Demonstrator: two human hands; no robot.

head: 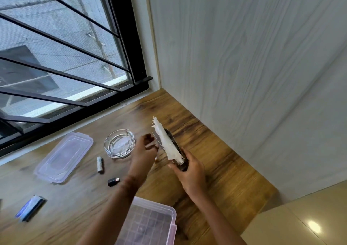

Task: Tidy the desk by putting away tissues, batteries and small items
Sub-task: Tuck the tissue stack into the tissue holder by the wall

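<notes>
My right hand [189, 171] grips the near end of a dark tissue holder [177, 151], tilted up above the wooden desk [216, 169]. White tissues [169, 143] stand out of the holder. My left hand [145, 149] hovers just left of the tissues with fingers loosely curled, holding nothing that I can see. A silver battery [99, 164] lies on the desk left of my left forearm. A small black adapter [113, 181] lies nearer. A clear plastic box [148, 224] stands open at the front edge, partly behind my left forearm.
The box's clear lid [64, 156] lies at the left. A glass ashtray [119, 143] sits behind the battery. A blue and black flat item [31, 210] lies at the front left. A window borders the desk's far side, a pale wall its right.
</notes>
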